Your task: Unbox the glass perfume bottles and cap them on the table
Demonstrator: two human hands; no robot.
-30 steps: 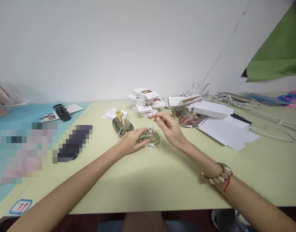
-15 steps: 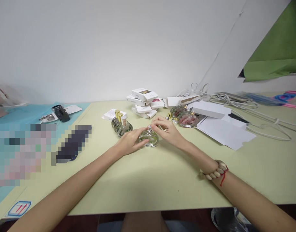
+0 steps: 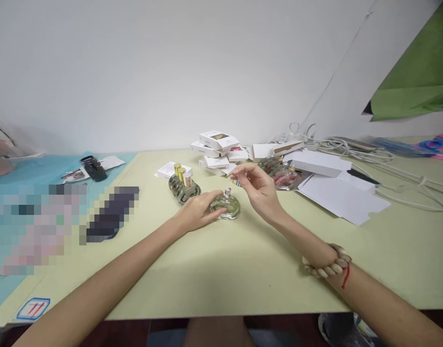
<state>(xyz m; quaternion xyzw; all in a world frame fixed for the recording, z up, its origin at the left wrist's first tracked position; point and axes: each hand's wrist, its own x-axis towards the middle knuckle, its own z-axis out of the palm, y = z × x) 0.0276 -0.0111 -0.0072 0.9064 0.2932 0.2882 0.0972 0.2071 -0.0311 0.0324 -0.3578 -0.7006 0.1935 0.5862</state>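
Observation:
A flattened round glass perfume bottle (image 3: 231, 207) with green content and a silver neck stands upright on the table. My left hand (image 3: 197, 212) is closed around its left side, with the thumb across the front. My right hand (image 3: 259, 190) is raised just to the right of the neck, apart from it, with fingers curled. A small shiny gold and silver bit shows at its fingertips, too small to make out. Close behind my left hand stands a row of similar dark green bottles (image 3: 187, 193) with gold and silver tops.
Stacked white boxes (image 3: 217, 140) stand at the back. Bottles with reddish content (image 3: 286, 178) are at the right, beside unfolded white cartons (image 3: 333, 197) and white cables (image 3: 423, 182). A black container (image 3: 94, 167) sits on the blue sheet at left.
My right hand has moved up and right, off the bottle's neck, which now shows plainly. My left hand keeps its hold. The whole view has shifted slightly.

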